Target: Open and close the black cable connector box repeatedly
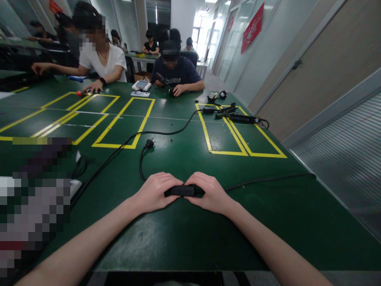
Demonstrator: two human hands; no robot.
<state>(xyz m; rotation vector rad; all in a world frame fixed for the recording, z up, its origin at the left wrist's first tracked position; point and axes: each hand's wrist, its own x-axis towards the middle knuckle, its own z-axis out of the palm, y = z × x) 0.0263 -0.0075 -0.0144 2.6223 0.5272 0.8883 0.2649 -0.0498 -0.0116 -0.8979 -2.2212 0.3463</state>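
Note:
Both hands meet around a black power adapter (182,191) low over the green table. My left hand (157,192) grips its left end, thumb and fingers closed on it. On the opposite end, my right hand (208,192) holds it in the same way, its fingertips close to those of the left. A cord with a black plug (149,143) curves out from beside my left hand and lies on the table. From the right hand's side, a thin black cable (270,178) runs to the table's right edge.
Yellow tape outlines (137,139) mark the green table (178,159). A long black cable (166,133) crosses it to a black power strip (242,118) and other black items. Two people sit at the far side, beside a white device (141,85). Part of the left is pixelated.

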